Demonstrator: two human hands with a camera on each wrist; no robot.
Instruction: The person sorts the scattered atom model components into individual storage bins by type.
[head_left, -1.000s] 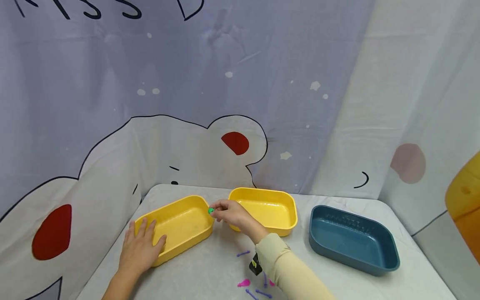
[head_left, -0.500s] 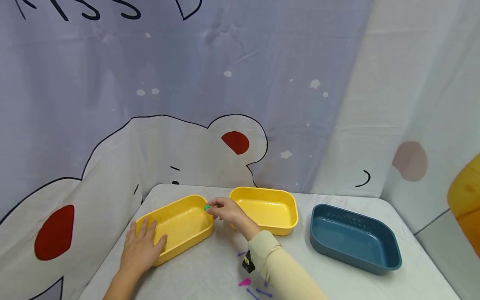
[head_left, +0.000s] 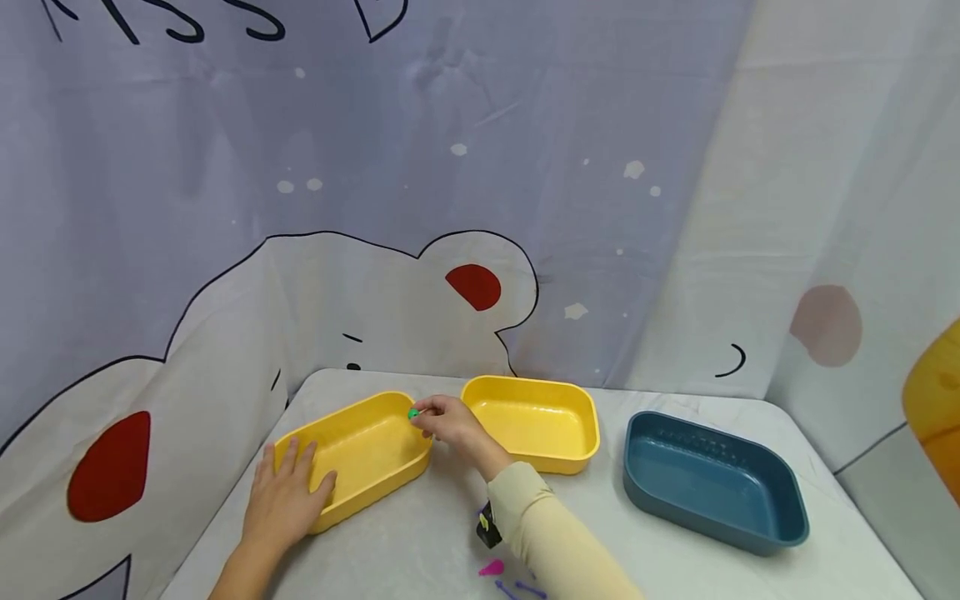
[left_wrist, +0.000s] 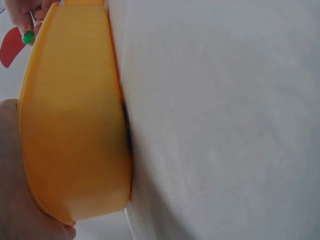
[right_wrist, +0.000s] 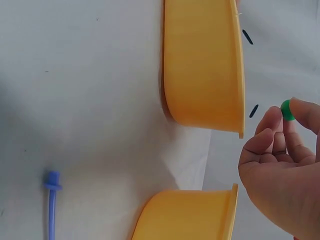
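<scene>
My right hand (head_left: 453, 425) pinches a small green ball (head_left: 413, 413) between thumb and index fingertip. It is above the right rim of the left yellow tray (head_left: 390, 475). In the right wrist view the green ball (right_wrist: 287, 110) shows clearly at the fingertips, the other fingers loosely curled below. My left hand (head_left: 281, 498) rests over the near-left rim of that tray, fingers fairly straight and spread, thumb over the front rim. In the left wrist view my left hand (left_wrist: 12, 180) lies along the rim of the yellow tray (left_wrist: 75, 120), its fingertips mostly hidden.
A second yellow tray (head_left: 588, 433) stands just right of the first. Further right is a dark blue tray (head_left: 712, 517). A pink piece (head_left: 492, 567) and purple sticks (head_left: 531, 590) lie at the front, partly hidden by the right sleeve (head_left: 558, 537).
My right hand has moved slightly left and up with the green ball, now over the tray's rim. The right sleeve covers more of the loose pieces. My left hand stays on the tray.
</scene>
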